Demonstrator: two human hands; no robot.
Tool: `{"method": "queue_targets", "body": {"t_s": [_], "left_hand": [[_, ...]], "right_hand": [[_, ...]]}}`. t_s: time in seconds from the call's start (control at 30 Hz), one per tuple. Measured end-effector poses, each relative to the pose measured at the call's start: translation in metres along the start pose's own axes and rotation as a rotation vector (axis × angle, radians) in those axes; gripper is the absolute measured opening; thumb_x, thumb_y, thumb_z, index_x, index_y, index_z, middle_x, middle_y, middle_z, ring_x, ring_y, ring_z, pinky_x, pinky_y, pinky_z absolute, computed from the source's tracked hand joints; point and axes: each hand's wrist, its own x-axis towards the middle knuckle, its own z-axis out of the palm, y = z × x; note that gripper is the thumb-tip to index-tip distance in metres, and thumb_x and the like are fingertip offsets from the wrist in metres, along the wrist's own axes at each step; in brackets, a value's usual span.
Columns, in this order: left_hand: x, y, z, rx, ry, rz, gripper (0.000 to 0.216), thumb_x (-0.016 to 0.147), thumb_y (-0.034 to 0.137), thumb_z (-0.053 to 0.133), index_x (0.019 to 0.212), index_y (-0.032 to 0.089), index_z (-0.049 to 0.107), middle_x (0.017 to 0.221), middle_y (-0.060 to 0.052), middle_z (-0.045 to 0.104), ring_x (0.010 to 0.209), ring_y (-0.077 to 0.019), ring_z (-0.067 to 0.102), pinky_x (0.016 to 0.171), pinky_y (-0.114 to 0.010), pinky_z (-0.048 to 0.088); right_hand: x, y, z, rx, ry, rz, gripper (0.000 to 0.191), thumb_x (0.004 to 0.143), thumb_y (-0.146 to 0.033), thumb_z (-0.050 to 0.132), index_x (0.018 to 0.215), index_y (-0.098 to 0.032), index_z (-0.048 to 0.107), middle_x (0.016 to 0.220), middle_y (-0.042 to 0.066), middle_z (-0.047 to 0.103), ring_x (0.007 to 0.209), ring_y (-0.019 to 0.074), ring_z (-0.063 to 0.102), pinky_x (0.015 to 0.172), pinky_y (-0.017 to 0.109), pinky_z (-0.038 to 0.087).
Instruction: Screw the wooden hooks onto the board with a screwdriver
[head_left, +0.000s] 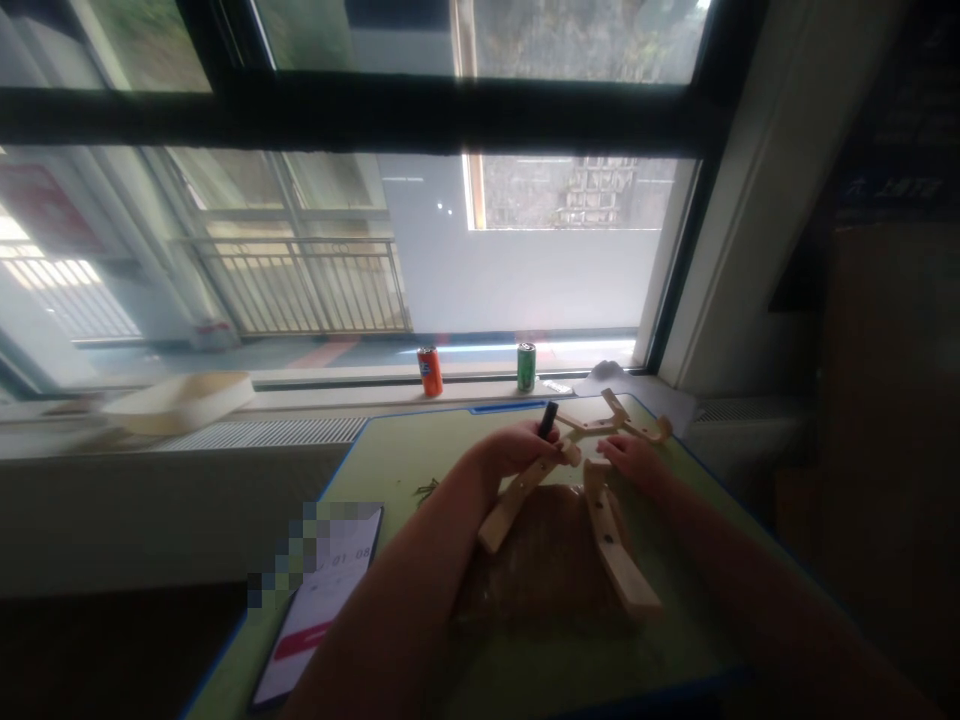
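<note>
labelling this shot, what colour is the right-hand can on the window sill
Green; the can shows best in the head view.

Clearances, clock centred on the brown packet [536,570], 12 towards the window [525,270]. Open channels: above the packet, between the held wooden piece [516,500] at 11 and the loose wooden piece [622,570] at 3; between the latter and the right forearm [739,550], towards 4; across the tabletop [405,445] at 10, past a small dark tangle [426,490]. Obstructions: left hand [517,447], just before 12; right hand [634,460] and wooden frame [596,426], 1; left forearm [409,590], overlapping the phone [319,605], 8 to 9.
</note>
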Motion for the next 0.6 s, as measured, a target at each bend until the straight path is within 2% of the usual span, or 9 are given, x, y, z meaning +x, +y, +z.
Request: {"method": "queue_targets", "body": {"t_s": [0.13, 0.27, 0.4, 0.6], "left_hand": [[0.001, -0.002, -0.004, 0.017, 0.046, 0.017, 0.037, 0.050, 0.012, 0.078, 0.059, 0.015, 0.042, 0.058, 0.007, 0.049, 0.054, -0.0053, 0.050, 0.054, -0.020, 0.040], [0.000, -0.003, -0.004, 0.013, 0.045, -0.012, 0.031, 0.056, 0.021, 0.078, 0.064, 0.014, 0.048, 0.075, -0.002, 0.061, 0.070, -0.0124, 0.061, 0.065, -0.026, 0.048], [-0.001, -0.002, 0.000, 0.034, 0.020, -0.030, 0.037, 0.053, 0.019, 0.080, 0.064, 0.014, 0.046, 0.081, -0.006, 0.065, 0.081, -0.0189, 0.065, 0.069, -0.030, 0.050], [-0.005, 0.005, 0.010, 0.077, -0.100, 0.036, 0.031, 0.054, 0.014, 0.079, 0.078, 0.011, 0.059, 0.076, -0.002, 0.063, 0.071, -0.0137, 0.063, 0.069, -0.028, 0.051]], "right_hand": [[-0.002, 0.001, -0.001, 0.005, 0.001, 0.006, 0.034, 0.081, -0.044, 0.045, 0.075, -0.021, 0.070, 0.070, 0.005, 0.068, 0.067, 0.0204, 0.060, 0.062, 0.032, 0.041], [-0.002, 0.000, -0.001, 0.020, 0.008, 0.006, 0.033, 0.081, -0.042, 0.046, 0.074, -0.021, 0.070, 0.069, 0.006, 0.068, 0.064, 0.0211, 0.060, 0.061, 0.033, 0.041], [-0.001, -0.002, -0.001, 0.030, 0.008, 0.009, 0.033, 0.081, -0.042, 0.047, 0.074, -0.020, 0.070, 0.069, 0.006, 0.068, 0.065, 0.0207, 0.060, 0.060, 0.032, 0.041], [-0.001, -0.002, -0.001, 0.021, -0.003, 0.016, 0.034, 0.081, -0.043, 0.046, 0.076, -0.020, 0.070, 0.071, 0.005, 0.069, 0.065, 0.0195, 0.059, 0.059, 0.031, 0.040]]}}
